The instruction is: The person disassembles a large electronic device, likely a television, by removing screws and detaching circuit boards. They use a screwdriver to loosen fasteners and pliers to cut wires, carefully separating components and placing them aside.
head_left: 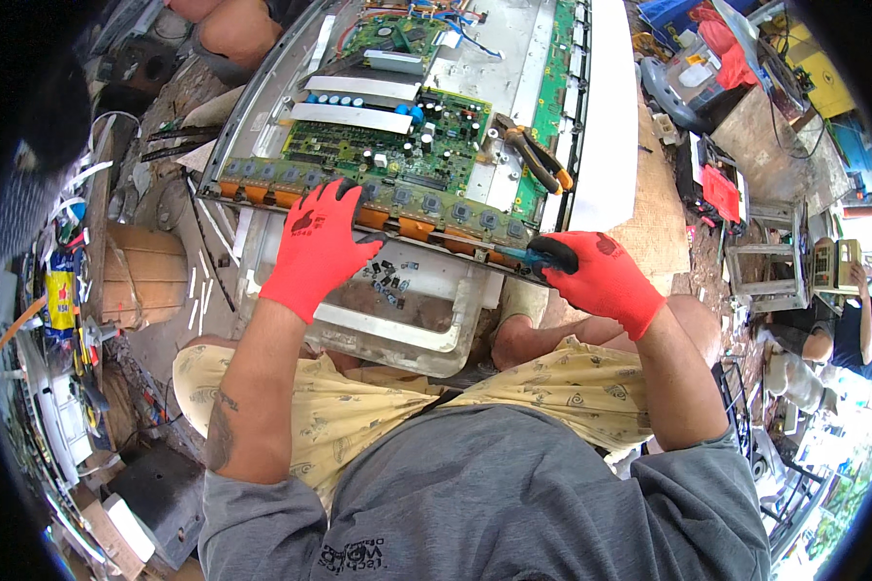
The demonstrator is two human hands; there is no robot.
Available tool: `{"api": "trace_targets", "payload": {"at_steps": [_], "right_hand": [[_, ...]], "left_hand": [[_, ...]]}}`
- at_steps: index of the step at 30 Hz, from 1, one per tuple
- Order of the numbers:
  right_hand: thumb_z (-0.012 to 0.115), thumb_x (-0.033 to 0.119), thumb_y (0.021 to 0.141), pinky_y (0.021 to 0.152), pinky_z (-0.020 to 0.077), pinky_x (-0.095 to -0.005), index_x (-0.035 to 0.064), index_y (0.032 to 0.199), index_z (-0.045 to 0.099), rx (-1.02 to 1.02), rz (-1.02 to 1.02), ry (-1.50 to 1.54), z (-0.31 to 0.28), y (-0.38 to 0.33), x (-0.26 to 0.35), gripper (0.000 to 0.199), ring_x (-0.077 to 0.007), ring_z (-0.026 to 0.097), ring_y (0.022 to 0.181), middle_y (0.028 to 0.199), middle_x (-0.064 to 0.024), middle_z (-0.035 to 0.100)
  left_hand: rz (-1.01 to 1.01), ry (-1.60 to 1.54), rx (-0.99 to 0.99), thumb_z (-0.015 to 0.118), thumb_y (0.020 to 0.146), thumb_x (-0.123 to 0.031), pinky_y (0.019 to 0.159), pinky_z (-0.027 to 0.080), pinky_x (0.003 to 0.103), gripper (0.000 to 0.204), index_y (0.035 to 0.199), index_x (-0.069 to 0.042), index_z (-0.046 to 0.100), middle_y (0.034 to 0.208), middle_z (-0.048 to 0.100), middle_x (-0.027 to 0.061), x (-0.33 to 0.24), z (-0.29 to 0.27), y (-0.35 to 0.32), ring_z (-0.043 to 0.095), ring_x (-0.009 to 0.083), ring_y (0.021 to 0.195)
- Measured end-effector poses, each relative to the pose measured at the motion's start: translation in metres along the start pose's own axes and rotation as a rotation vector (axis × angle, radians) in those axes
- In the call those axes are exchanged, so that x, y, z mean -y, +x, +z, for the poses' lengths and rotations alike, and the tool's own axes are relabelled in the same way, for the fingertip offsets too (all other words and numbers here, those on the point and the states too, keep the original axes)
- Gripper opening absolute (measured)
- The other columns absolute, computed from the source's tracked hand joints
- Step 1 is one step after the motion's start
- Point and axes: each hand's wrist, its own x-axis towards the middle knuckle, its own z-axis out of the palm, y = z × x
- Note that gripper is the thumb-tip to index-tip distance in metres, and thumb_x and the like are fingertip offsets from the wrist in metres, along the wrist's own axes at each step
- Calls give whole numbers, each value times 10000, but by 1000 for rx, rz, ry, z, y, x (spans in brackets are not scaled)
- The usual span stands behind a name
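A dismantled flat television panel (499, 184) with green circuit boards lies before me. Along its near edge runs a long narrow circuit board strip (412, 201) with square dark chips and orange film below. My left hand (325, 242), in a red glove with black fingertips, grips this edge, fingertips over the strip and thumb lower down. In my right hand (596, 276), gloved alike, is a slim screwdriver (523, 254) with a bluish handle, its tip pointing left along the edge. Pliers (533, 155) with orange-and-black handles lie on the panel's right side.
Below the near edge, a translucent plastic tray (426, 353) holds several small dark chips (389, 281). A wooden block (143, 276) and scrap sit at left. Cardboard (664, 218), a grey frame (767, 257) and a red-and-black case (717, 189) are at right. Another person (855, 329) is far right.
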Motion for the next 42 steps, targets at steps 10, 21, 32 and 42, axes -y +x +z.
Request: {"api": "trace_targets", "payload": {"at_steps": [10,21,32,42], "right_hand": [[691,249,856,755,526,-458,116,1017,713,-92,-113,-176,-9,-10,0,210,-365,665,859,865,-136,696],[712,257,855,740,524,-449,129,1012,695,-355,-160,-200,-49,-39,-8,204,-337,675,851,883,-112,693],[715,183,845,727,530,-428,93,1106,707,-400,-122,-93,-63,-49,-14,276,-350,683,835,918,-140,702],[750,226,831,735,533,-431,90,1124,702,-468,-162,-140,-58,-55,-22,326,-342,683,845,909,-131,697]], "left_hand": [[275,-130,-276,830,755,-329,1046,408,482,325,944,-104,691,1030,639,120,-36,15,1,559,356,1146],[35,83,-195,825,753,-345,921,447,462,302,843,-107,662,949,637,109,-76,32,7,594,331,977],[28,302,-36,806,759,-320,884,464,446,269,861,-106,678,965,652,105,-102,17,22,611,329,969],[-1,278,-141,781,756,-275,955,459,476,323,975,-62,674,1070,652,159,-110,33,10,595,369,1057]]}}
